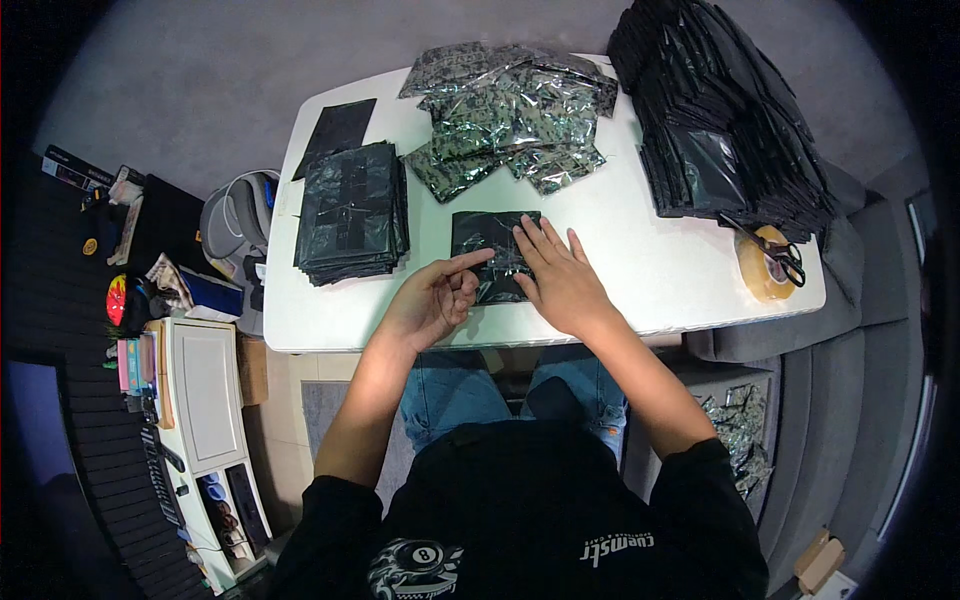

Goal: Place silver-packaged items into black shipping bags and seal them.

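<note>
A flat, folded black plastic package (487,232) lies on the white table in front of me. My right hand (559,277) rests spread over its right part, palm down, holding nothing. Over the left part my left hand (442,296) points its index finger across the package, the other fingers curled and nothing visible in them. Whether that fingertip presses the plastic or hovers just above it, I cannot tell. To the left sits a neat stack of similar black packages (349,210). Beyond the package are several camouflage-patterned items in clear plastic (517,112).
A tall heap of black plastic bags (712,127) covers the table's right end. Scissors (780,255) lie across a roll of clear tape (757,274) near the right corner. Another flat black sheet (337,131) is at the far left. A grey sofa (817,390) borders the right.
</note>
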Tool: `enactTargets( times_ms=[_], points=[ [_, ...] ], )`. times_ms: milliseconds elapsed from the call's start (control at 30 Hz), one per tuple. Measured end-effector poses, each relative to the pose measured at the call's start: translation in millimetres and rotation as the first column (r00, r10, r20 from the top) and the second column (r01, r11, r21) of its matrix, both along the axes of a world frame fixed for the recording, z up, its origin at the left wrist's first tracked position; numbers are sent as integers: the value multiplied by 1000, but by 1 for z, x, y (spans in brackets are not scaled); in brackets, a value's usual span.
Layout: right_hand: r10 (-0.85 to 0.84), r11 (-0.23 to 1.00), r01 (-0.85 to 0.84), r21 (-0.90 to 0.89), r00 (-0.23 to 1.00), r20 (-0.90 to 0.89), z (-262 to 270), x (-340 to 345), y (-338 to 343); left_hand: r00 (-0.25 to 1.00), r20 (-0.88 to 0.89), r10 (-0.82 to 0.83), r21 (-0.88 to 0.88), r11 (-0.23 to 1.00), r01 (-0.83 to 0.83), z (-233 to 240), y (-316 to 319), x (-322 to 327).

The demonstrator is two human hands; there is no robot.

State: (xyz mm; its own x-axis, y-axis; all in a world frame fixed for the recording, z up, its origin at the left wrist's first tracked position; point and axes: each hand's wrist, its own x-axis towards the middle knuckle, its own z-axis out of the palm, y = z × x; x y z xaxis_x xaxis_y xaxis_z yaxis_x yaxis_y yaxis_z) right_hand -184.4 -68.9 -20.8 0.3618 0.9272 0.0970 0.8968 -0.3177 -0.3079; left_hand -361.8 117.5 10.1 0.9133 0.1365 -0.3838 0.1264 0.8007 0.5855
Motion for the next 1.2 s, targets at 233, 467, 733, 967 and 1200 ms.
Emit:
enactTargets(
  times_ms=[233,467,733,967,1200],
  points=[
    [-10,1000,10,-13,1000,-5,3,-2,1,1000,19,-12,-131,991,14,-2,5,0],
    [-15,1000,15,15,1000,3,-1,-2,2,1000,0,-10,-130,991,9,-11,7,-3],
    [-15,1000,15,26,1000,3,-1,-2,2,999,-34,-22,-94,995,19,-12,6,-2],
    [-14,1000,14,22,1000,16,-3,-1,1,998,-59,-30,1,1000,30,-8,7,1],
    [-13,1000,13,-1,1000,20,2,-3,1,991,-129,-38,96,994,51,-5,9,3]
  ],
)
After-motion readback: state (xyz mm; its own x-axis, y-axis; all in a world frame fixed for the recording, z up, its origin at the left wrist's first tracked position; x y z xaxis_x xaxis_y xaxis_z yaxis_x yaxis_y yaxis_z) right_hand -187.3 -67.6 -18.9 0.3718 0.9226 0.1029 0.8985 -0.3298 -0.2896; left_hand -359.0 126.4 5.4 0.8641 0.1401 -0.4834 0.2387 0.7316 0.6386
